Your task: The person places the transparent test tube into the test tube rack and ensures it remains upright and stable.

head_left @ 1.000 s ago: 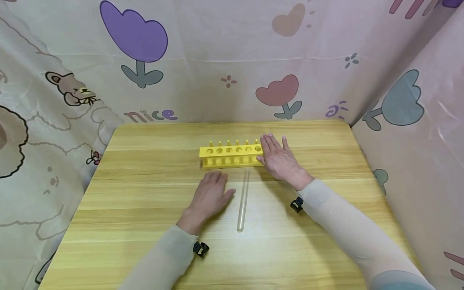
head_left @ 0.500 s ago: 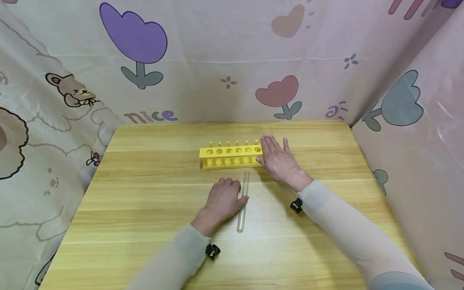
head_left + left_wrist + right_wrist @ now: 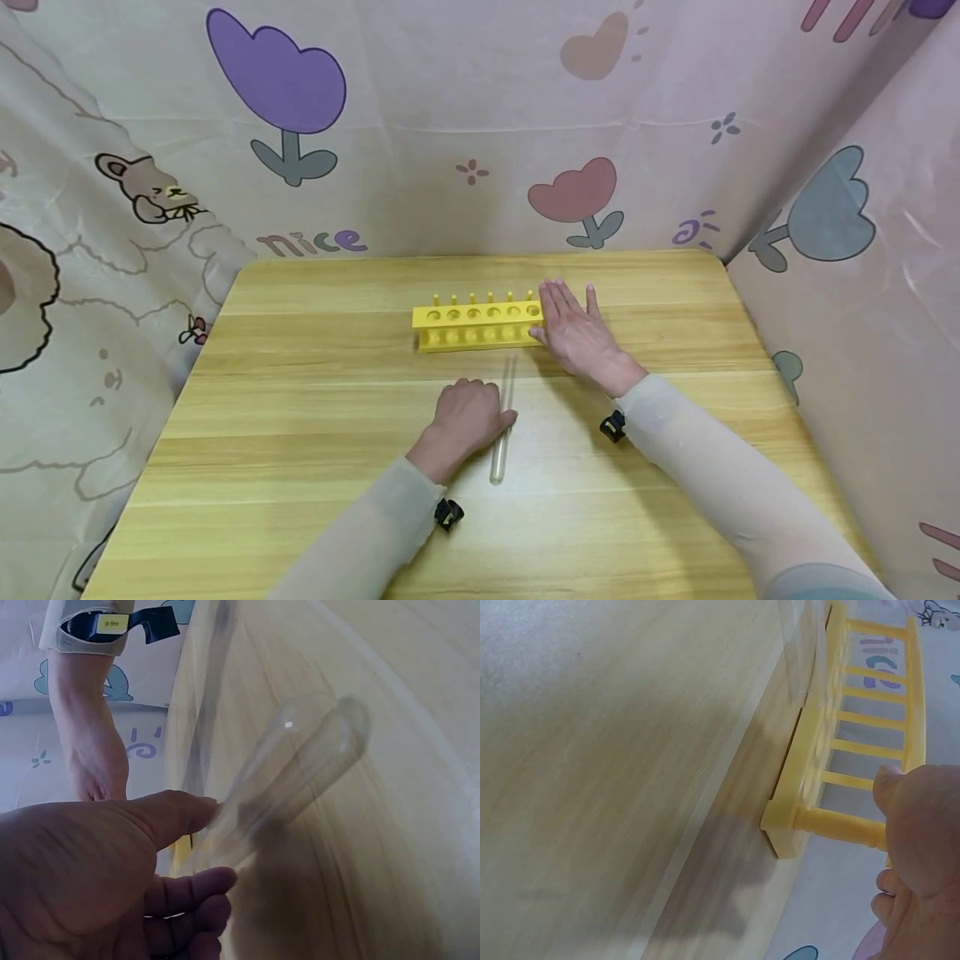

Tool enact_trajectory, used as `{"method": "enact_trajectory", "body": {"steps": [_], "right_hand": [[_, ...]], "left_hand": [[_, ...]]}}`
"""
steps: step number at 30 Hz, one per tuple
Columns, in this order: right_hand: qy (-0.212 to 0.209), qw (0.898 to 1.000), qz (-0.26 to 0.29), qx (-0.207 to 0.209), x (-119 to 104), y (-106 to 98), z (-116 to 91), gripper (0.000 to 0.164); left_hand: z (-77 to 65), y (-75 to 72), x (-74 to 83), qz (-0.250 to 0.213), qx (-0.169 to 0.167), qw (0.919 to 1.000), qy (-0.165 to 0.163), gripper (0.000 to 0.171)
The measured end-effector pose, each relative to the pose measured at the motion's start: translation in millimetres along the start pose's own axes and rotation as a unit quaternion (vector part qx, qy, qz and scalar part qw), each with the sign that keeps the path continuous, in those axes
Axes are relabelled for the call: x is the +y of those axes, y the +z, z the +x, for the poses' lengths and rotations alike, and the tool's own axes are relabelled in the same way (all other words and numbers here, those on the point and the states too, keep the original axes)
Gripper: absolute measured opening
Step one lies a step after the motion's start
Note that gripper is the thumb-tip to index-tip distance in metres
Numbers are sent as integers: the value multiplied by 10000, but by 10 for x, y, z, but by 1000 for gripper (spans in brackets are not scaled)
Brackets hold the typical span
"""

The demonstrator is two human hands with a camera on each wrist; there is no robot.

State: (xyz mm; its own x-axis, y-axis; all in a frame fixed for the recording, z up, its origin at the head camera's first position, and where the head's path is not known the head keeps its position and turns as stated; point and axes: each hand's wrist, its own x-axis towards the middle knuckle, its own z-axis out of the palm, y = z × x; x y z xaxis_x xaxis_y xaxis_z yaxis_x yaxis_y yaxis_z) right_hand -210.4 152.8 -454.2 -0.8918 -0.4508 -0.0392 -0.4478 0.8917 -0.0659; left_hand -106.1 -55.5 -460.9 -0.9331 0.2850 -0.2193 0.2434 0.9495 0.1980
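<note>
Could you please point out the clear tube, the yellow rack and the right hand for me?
Clear tube [image 3: 501, 452]: head view, on its near length, above the rounded end.
Yellow rack [image 3: 483, 314]: head view, on the top plate, between two holes.
Right hand [image 3: 576, 337]: head view, on the back of the hand.

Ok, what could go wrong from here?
The clear tube could slip or roll from the left hand, since it is round and looks smooth. Its far end lies close to the yellow rack, so a forward slide might knock it. The right hand is at just one end, so a bump could swivel the yellow rack.
</note>
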Motion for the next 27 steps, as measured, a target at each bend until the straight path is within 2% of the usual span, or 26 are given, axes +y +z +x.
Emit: {"method": "enact_trajectory", "body": {"steps": [10, 21, 27], "right_hand": [[29, 9998, 165, -100, -11, -11, -5, 84], [31, 9999, 125, -104, -18, -20, -10, 86], [33, 9999, 105, -98, -22, -22, -10, 87]], "left_hand": [[-24, -63, 47, -241, -680, 9970, -281, 44], [-26, -85, 2, -714, -925, 9920, -484, 33], [-89, -193, -68, -1175, -755, 9896, -360, 28]]}}
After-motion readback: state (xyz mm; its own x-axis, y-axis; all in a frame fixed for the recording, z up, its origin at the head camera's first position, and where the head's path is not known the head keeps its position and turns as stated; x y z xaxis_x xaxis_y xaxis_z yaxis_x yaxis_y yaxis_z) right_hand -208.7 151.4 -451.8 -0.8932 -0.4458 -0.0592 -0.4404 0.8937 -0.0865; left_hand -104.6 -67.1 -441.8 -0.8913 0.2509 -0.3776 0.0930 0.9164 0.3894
